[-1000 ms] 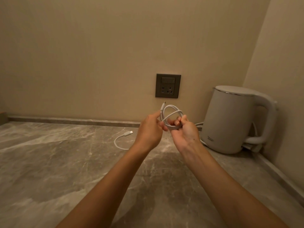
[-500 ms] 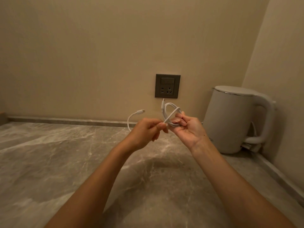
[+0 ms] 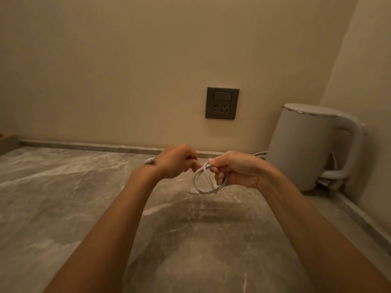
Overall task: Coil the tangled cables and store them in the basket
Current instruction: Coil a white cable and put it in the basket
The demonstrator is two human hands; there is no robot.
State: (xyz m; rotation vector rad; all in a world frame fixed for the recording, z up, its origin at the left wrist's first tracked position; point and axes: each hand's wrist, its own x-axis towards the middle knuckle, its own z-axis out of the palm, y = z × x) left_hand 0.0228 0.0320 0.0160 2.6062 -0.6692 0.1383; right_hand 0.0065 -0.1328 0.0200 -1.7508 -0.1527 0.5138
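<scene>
A thin white cable (image 3: 203,185) is wound into a small coil that hangs below my right hand (image 3: 234,170), which grips the coil's top with curled fingers. My left hand (image 3: 175,160) is beside it, fingers curled, pinching the cable's free end; a white plug (image 3: 150,160) sticks out past the left wrist. Both hands hover just above the grey marble counter (image 3: 84,197). At the far left edge a corner of a brown box or basket (image 3: 7,142) shows; I cannot tell which.
A white electric kettle (image 3: 306,146) stands on its base in the right corner, its cord (image 3: 259,153) trailing behind my right hand. A dark wall socket (image 3: 222,103) sits above the hands. Walls close the back and right sides.
Both hands dropped lower toward the counter. The coil, held upright above the right hand before, now hangs beneath it. The loose end with the plug has been drawn in short beside my left hand.
</scene>
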